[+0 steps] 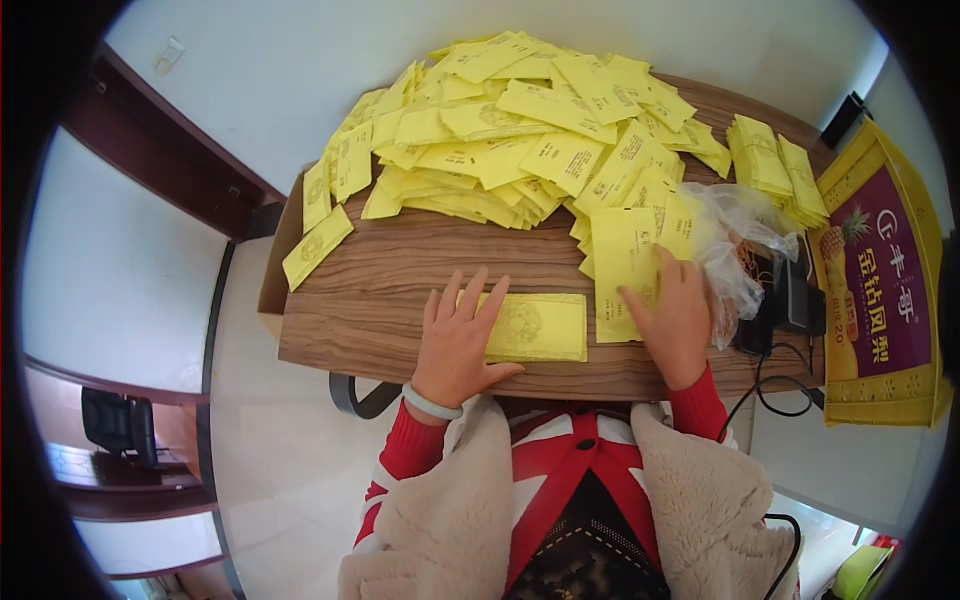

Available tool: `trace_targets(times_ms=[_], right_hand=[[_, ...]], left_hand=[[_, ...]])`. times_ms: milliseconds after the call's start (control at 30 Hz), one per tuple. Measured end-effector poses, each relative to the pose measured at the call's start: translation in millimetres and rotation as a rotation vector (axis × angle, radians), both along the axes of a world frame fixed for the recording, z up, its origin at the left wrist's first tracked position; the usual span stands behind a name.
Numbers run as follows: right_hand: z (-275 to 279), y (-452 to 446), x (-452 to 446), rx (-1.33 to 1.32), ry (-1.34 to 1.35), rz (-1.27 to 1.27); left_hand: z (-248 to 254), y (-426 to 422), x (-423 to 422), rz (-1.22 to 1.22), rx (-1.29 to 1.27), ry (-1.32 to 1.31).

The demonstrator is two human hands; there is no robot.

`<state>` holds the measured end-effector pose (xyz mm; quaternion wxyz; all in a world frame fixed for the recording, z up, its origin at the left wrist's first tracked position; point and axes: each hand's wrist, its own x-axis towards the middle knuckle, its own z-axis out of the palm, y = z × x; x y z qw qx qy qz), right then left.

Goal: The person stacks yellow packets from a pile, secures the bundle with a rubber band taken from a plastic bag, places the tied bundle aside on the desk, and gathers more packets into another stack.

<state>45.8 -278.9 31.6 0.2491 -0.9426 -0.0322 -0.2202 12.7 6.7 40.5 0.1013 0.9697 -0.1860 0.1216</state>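
A small stack of yellow paper packets (545, 328) with a printed emblem lies near the table's front edge. My left hand (455, 335) rests at the stack's left end, fingers spread, covering part of it. To the right, a yellow packet with printed text (618, 265) lies upright to my view at the edge of the heap. Over its right side is my right hand (678, 318), thumb and fingers apart; whether it pinches an edge is not visible, but the packet appears flat beneath it. Behind both hands spreads a large heap of similar yellow packets (490, 150).
Bundled yellow packets (760, 155) stand at the back right. A crumpled clear plastic bag (730, 255), a black device (797, 300) and cables (775, 385) occupy the right side. Beyond them is a yellow and purple box (880, 280). A single packet (317, 247) lies at the wooden table's (350, 320) left edge.
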Motion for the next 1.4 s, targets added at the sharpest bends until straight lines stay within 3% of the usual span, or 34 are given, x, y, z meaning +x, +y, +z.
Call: trace_targets(times_ms=[33,200,367,567,700,733,867,1067,1200,1400], right_hand=[[0,0,0,-0.090,-0.011,-0.043],[3,4,1,-0.046,0.151,-0.050],[-18,-1,5,0.155,0.010,0.055],[0,0,-1,0.515,0.114,0.040],[10,0,-3,0.144,-0.263,0.285],[11,4,-2,0.149,-0.262,0.292],[14,33,-6,-0.037,-0.326,0.524],[-3,51,-8,-0.129,-0.338,0.619],[-5,48,-6,0.061,-0.080,0.517],[-16,45,-4,0.161,-0.072,0.497]], left_hand=[[1,-4,4,-0.003,0.050,0.032],[1,-6,12,-0.037,0.079,0.272],[4,-6,14,-0.052,0.081,0.333],[-7,8,12,-0.068,-0.044,0.051],[-6,26,9,-0.014,-0.724,0.265],[-2,26,8,-0.006,-0.722,0.264],[16,18,0,-0.012,-1.559,0.631],[6,23,0,0.058,-1.499,0.593],[0,37,2,0.106,-1.494,0.547],[-1,33,1,0.086,-1.503,0.513]])
